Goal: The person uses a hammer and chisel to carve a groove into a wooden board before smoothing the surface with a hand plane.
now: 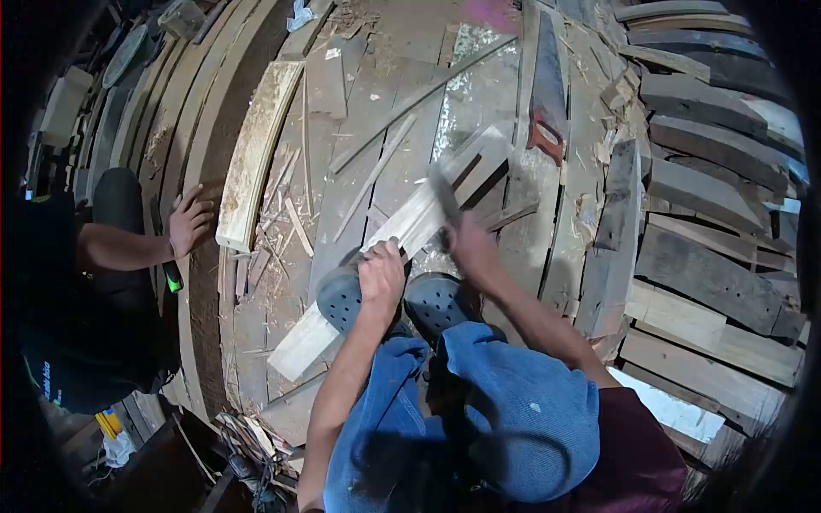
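Observation:
A pale wooden board (415, 218) lies diagonally over the plank floor, with a dark slot near its upper right end. My left hand (381, 272) is closed on the board's near edge, in front of the left clog (340, 299). To the right, my right hand (472, 248) is wrapped round a tool with a blurred, flat grey blade (444, 197) standing over the board beside the slot. The tool's handle is mostly hidden in the hand. The right clog (439, 301) is just below the board.
A handsaw (547, 94) with a red handle lies at the upper right. Another person's hand (190, 222) rests by a beam at the left. A thick plank (261, 154), strips and shavings lie on the floor; stacked boards (710, 265) line the right.

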Tool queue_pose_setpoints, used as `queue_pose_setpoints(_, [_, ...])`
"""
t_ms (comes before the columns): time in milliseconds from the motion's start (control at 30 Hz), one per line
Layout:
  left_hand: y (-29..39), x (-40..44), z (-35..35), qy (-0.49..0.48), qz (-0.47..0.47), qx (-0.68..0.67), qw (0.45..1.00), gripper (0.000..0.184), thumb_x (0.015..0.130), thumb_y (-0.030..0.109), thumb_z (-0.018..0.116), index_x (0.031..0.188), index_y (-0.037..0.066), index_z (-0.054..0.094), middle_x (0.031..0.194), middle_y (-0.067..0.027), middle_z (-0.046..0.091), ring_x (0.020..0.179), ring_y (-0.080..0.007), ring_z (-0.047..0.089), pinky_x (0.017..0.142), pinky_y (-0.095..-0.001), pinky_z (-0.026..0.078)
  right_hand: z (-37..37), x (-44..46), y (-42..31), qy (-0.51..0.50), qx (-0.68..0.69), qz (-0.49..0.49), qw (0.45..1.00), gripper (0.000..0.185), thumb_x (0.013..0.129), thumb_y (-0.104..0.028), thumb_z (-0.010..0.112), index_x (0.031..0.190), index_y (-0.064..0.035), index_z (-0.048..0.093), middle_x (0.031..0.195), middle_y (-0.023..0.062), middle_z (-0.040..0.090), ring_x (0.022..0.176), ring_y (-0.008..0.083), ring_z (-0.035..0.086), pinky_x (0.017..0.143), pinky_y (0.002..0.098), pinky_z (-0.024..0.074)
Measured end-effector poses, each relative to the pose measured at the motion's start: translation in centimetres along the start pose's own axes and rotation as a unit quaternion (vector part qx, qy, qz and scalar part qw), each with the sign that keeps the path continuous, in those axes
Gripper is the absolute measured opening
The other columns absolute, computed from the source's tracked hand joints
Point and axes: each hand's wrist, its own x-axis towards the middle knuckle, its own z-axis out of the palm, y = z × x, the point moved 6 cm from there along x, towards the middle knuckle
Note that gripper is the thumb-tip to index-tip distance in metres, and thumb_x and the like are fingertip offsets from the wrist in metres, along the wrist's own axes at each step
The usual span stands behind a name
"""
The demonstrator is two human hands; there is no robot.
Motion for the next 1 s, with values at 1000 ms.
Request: queue_pose_setpoints(1000, [0.3, 0.5, 1.5, -0.056, 0.003, 0.001, 0.998, 0.010, 0.093, 0.018, 0.050, 0.092, 0.009, 0.056, 0.088, -0.0091, 0.063, 0.078, -0.0203, 0.069, 0.060, -0.0318, 0.056, -0.4, 1.9, 1.6, -0.077, -0.043, -0.112, 0.990, 0.027, 0.092, -0.025, 0.051, 0.105, -0.0017, 0.048, 0.071, 0.0252, 0.063, 0.069, 0.0445, 0.065, 0.062, 0.0554, 0.0503])
